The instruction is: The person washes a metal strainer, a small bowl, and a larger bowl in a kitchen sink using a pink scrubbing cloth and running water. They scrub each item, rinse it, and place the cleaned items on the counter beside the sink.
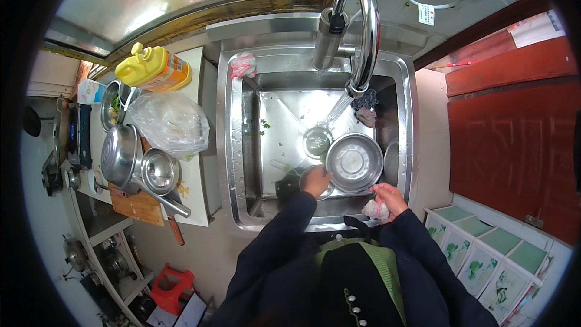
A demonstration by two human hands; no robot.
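Note:
A wide stainless steel basin sits in the right half of the steel sink. My left hand is at its left rim, over a smaller round dish that it partly covers; whether the fingers grip either one is not plain. At the front right, my right hand is closed on a crumpled pinkish-white cloth, its fingertips close to the basin's lower rim. Water runs from the chrome faucet towards the round drain area.
Dark and pink scrubbing pads lie at the sink's back right; another cloth is on its back left corner. Left on the counter stand a yellow jug, a plastic bag, a pot, a ladle and a cutting board.

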